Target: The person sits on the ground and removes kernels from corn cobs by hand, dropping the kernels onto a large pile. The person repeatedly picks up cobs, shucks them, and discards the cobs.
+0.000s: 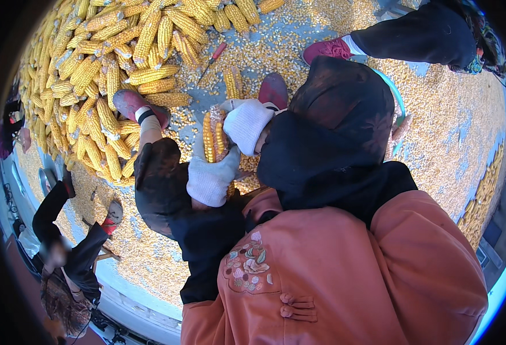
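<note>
Step looks like rubbing kernels off. Left hand clamped on corn cob bottom, right hand wrapped round top, cob mid-picture. Corn pile at 10 o'clock. Next likely needs twisting.

cob pile behind-left, loose kernels right

Both gloved hands closed, left hand below right hand

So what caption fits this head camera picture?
Two white-gloved hands, left hand and right hand, grip a corn cob above loose kernels.
</note>
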`<control>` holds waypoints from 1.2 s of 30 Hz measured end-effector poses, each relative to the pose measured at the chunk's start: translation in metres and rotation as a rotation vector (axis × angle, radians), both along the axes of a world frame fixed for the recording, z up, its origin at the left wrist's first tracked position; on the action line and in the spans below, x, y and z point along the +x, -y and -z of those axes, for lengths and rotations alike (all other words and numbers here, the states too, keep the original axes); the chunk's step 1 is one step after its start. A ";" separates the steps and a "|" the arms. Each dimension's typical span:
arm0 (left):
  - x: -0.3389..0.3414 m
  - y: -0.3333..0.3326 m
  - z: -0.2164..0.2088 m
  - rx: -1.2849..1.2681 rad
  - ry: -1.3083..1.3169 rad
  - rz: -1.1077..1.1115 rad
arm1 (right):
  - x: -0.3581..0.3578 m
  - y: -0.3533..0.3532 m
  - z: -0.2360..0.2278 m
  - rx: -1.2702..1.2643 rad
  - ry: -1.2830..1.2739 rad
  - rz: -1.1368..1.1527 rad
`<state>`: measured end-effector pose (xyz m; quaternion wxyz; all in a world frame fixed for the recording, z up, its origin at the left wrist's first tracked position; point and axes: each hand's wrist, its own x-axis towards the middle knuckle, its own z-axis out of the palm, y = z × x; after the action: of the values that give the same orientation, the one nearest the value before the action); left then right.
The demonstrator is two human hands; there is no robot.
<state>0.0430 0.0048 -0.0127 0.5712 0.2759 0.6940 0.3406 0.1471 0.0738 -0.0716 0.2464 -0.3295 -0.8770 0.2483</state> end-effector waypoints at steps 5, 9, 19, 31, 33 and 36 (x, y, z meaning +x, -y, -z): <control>0.002 -0.002 -0.017 -0.055 0.087 -0.080 | 0.007 -0.010 -0.044 -0.019 0.333 -0.233; 0.000 0.001 -0.011 0.004 -0.072 -0.011 | -0.015 -0.010 -0.009 -0.971 -0.580 -0.157; -0.011 0.010 0.023 0.171 -0.281 0.124 | -0.016 0.001 -0.046 -1.376 -0.472 0.306; -0.003 0.007 0.015 0.052 0.053 -0.094 | -0.024 0.005 -0.010 -1.443 -0.578 0.141; -0.007 0.009 0.021 0.087 0.059 -0.085 | -0.031 0.009 0.012 -1.334 -0.572 0.187; -0.010 0.008 0.014 -0.050 0.064 -0.060 | -0.019 0.001 -0.049 -1.573 -0.428 0.333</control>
<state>0.0334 -0.0029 -0.0265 0.5892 0.2296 0.6917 0.3488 0.1280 0.0726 -0.0230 0.1390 -0.4766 -0.3213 0.8064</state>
